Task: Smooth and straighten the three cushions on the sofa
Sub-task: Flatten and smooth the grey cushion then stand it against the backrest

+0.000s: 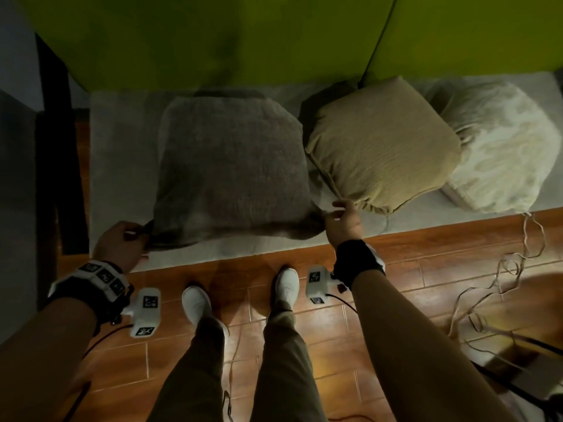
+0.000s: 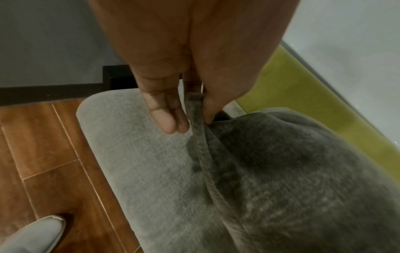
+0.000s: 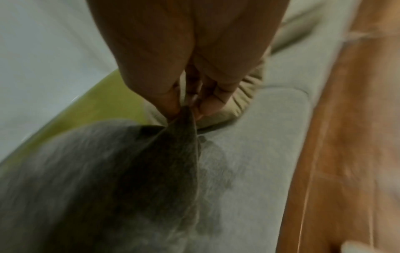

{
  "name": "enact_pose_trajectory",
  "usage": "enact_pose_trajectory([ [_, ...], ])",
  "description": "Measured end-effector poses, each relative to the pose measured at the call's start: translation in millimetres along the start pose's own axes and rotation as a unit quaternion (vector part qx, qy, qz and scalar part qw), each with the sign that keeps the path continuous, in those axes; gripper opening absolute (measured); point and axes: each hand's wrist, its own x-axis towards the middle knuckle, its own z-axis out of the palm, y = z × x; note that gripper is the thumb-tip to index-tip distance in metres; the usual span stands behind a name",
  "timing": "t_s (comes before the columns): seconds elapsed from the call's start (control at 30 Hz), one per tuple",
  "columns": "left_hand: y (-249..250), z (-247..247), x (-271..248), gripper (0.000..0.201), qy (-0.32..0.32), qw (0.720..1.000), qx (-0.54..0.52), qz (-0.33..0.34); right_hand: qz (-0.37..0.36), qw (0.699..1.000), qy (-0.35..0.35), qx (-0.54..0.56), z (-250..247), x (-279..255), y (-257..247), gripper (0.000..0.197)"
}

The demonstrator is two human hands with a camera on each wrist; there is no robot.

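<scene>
A grey-brown cushion [image 1: 231, 166] lies flat on the pale sofa seat [image 1: 122, 153]. My left hand [image 1: 134, 236] pinches its near left corner; in the left wrist view that hand [image 2: 194, 109] has thumb and fingers on the corner seam of the grey cushion [image 2: 292, 171]. My right hand [image 1: 338, 214] pinches the near right corner, and the right wrist view shows this hand [image 3: 186, 109] nipping the cushion's [image 3: 108, 179] point. A tan cushion [image 1: 384, 144] lies right of it, partly over a cream patterned cushion [image 1: 499, 147].
Green back cushions [image 1: 213, 38] rise behind the seat. A dark frame post [image 1: 58, 141] stands at the sofa's left end. My white shoes [image 1: 198, 303] stand on the wooden floor [image 1: 411, 287] by the seat edge. Loose cables [image 1: 502, 275] lie on the floor at right.
</scene>
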Motion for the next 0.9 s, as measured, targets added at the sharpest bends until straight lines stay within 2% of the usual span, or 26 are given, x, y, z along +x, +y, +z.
enact_pose_trajectory([
  [0.03, -2, 1, 3, 0.022, -0.012, 1.0, -0.003, -0.008, 0.093, 0.992, -0.025, 0.083, 1, -3, 2, 0.029],
  [0.07, -1, 2, 3, 0.022, -0.024, 0.999, -0.011, -0.02, 0.175, 0.968, -0.069, 0.165, 1, -6, 5, 0.029],
  [0.1, 7, 3, -7, 0.022, -0.036, 0.999, -0.024, -0.029, 0.219, 0.945, -0.112, 0.216, 1, -11, 8, 0.03],
  [0.13, 11, 4, -13, 0.021, -0.048, 0.998, -0.032, -0.037, 0.234, 0.932, -0.149, 0.234, 1, -17, 8, 0.028],
  [0.2, 14, 9, -23, 0.018, -0.067, 0.996, -0.029, -0.049, 0.21, 0.937, -0.159, 0.23, 3, -20, 9, 0.028],
  [0.27, 12, 9, -28, 0.019, -0.059, 0.997, -0.013, -0.038, 0.172, 0.957, -0.117, 0.201, 6, -14, 12, 0.034],
  [0.33, 10, 7, -29, 0.02, -0.038, 0.999, -0.002, -0.031, 0.093, 0.992, -0.061, 0.067, 7, -10, 10, 0.028],
  [0.4, 10, 5, -32, 0.02, -0.019, 1.0, 0.009, -0.004, -0.002, 0.994, -0.018, -0.111, 6, -9, 8, 0.023],
  [0.47, 15, 6, -35, 0.023, -0.009, 0.999, 0.041, 0.02, 0.001, 0.996, -0.021, -0.085, 8, -9, 12, 0.027],
  [0.5, 18, 7, -35, 0.027, -0.014, 0.998, 0.05, 0.02, 0.048, 0.998, -0.034, 0.009, 8, -9, 13, 0.033],
  [0.53, 22, 7, -38, 0.033, -0.024, 0.999, 0.045, 0.014, 0.115, 0.985, -0.058, 0.112, 7, -11, 12, 0.039],
  [0.57, 23, 8, -38, 0.039, -0.039, 0.999, 0.037, 0.002, 0.189, 0.956, -0.083, 0.207, 5, -13, 14, 0.041],
  [0.6, 23, 10, -38, 0.041, -0.052, 0.998, 0.037, -0.007, 0.231, 0.932, -0.105, 0.258, 2, -13, 14, 0.041],
  [0.67, 20, 12, -38, 0.032, -0.059, 0.995, 0.076, -0.01, 0.219, 0.946, -0.123, 0.205, -1, -11, 10, 0.03],
  [0.73, 16, 11, -39, 0.02, -0.057, 0.994, 0.094, -0.024, 0.169, 0.973, -0.077, 0.135, -3, -4, 6, 0.014],
  [0.83, 11, 11, -37, 0.025, -0.061, 0.996, 0.052, -0.046, 0.144, 0.98, -0.03, 0.132, -4, 2, 3, 0.032],
  [0.9, 6, 11, -36, 0.022, -0.042, 0.996, 0.067, -0.04, 0.158, 0.962, -0.06, 0.214, -4, 2, 2, 0.035],
])
